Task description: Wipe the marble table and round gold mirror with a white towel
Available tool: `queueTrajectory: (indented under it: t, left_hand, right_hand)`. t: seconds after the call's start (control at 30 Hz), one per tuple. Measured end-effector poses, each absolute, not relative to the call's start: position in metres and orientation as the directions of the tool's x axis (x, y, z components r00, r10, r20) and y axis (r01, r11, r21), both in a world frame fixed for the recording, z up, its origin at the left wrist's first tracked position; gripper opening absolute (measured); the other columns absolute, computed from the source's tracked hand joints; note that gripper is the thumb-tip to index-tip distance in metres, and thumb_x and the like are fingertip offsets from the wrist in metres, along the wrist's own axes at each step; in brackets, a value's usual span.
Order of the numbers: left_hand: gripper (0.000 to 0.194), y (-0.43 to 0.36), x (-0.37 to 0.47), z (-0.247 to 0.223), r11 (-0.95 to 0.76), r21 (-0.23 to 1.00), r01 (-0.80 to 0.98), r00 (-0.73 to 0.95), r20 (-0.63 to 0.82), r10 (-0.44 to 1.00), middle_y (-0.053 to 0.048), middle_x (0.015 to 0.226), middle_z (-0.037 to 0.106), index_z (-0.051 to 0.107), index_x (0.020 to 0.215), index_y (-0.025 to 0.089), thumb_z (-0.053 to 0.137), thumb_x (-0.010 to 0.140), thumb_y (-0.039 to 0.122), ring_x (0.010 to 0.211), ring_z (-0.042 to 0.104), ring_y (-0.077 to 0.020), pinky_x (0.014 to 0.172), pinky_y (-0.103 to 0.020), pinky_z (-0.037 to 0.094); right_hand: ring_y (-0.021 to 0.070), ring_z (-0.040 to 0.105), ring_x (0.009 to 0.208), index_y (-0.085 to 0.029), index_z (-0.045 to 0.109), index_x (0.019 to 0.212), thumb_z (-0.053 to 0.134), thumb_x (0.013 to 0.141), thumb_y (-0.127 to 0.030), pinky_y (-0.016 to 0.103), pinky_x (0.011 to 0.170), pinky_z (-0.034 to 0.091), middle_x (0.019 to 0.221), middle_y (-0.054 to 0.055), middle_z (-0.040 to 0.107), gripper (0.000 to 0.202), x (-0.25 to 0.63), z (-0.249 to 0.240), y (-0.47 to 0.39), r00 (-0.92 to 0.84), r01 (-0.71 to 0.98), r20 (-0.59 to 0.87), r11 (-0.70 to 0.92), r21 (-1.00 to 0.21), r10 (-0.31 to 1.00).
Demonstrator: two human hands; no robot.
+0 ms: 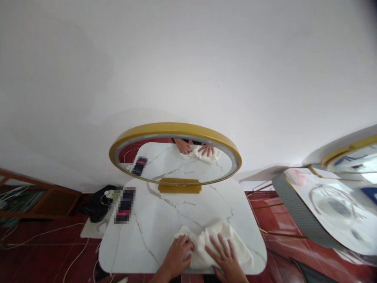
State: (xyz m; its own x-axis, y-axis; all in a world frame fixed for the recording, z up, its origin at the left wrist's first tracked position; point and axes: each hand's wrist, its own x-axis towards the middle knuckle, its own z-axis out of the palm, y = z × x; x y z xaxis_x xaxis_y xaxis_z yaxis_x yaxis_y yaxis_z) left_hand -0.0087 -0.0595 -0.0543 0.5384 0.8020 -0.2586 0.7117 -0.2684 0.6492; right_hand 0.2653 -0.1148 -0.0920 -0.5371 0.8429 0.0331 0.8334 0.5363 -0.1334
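A crumpled white cloth (203, 248) lies near the front edge of a white marble-patterned tabletop (165, 232). On its left end, my left hand (178, 254) has its fingers bent over the fabric and the thumb on the near side, gripping it. My right hand (226, 257) rests flat on the wider part of the cloth with the fingers spread. An oval gold-framed mirror (176, 127) stands at the back of the table on a gold base (179, 188). Both hands and the cloth are reflected in it.
A blurred-out dark object (125, 205) lies at the table's left side. On the right stands another white table (330, 208) holding a coiled cable and a pink packet (296, 177). A black bag (98, 206) and loose cables lie at the left, by a wooden cabinet (55, 200).
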Motion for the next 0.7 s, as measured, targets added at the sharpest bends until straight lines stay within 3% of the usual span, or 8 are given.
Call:
queueTrajectory:
  t: [0.27, 0.4, 0.53, 0.7]
  left_hand:
    - [0.019, -0.078, -0.122, -0.051, -0.128, 0.604, 0.786, 0.328, -0.233, 0.916, -0.001, 0.11, 0.057, 0.06, 0.096, 0.028, 0.05, 0.08, 0.021, 0.103, 0.049, -0.0207, 0.092, -0.036, 0.038]
    - [0.028, -0.095, -0.173, -0.065, -0.059, 0.56, 0.826, 0.225, -0.232, 0.946, -0.002, 0.121, 0.056, 0.06, 0.108, 0.032, 0.051, 0.081, 0.028, 0.111, 0.048, -0.0234, 0.097, -0.04, 0.038]
    - [0.033, -0.107, -0.21, -0.082, 0.003, 0.523, 0.852, 0.132, -0.221, 0.966, -0.002, 0.123, 0.056, 0.058, 0.116, 0.033, 0.045, 0.085, 0.036, 0.114, 0.048, -0.0236, 0.099, -0.043, 0.038]
    - [0.037, -0.106, -0.226, -0.098, 0.018, 0.472, 0.881, 0.062, -0.154, 0.986, -0.005, 0.124, 0.057, 0.058, 0.116, 0.028, 0.05, 0.081, 0.036, 0.116, 0.048, -0.026, 0.099, -0.045, 0.039]
  right_hand:
    - [0.0348, 0.011, 0.137, -0.042, 0.013, 0.141, 0.043, 0.085, -0.056, 0.061, 0.106, 0.003, 0.152, -0.003, 0.009, 0.065, 0.154, -0.082, -0.078, -0.699, 0.69, -0.128, 0.616, -0.381, 0.704]
    - [0.0341, 0.009, 0.137, -0.043, 0.012, 0.141, 0.041, 0.086, -0.056, 0.061, 0.106, 0.003, 0.152, -0.003, 0.007, 0.063, 0.105, -0.075, -0.069, -0.745, 0.639, -0.159, 0.624, -0.45, 0.648]
    - [0.0326, 0.009, 0.138, -0.044, 0.013, 0.141, 0.044, 0.085, -0.056, 0.058, 0.107, -0.002, 0.152, -0.004, 0.008, 0.065, 0.065, -0.071, -0.062, -0.781, 0.593, -0.134, 0.659, -0.463, 0.609]
    - [0.0314, 0.01, 0.138, -0.043, 0.015, 0.141, 0.047, 0.082, -0.056, 0.055, 0.108, -0.005, 0.152, -0.004, 0.008, 0.068, 0.039, -0.075, -0.058, -0.778, 0.595, -0.055, 0.704, -0.388, 0.626]
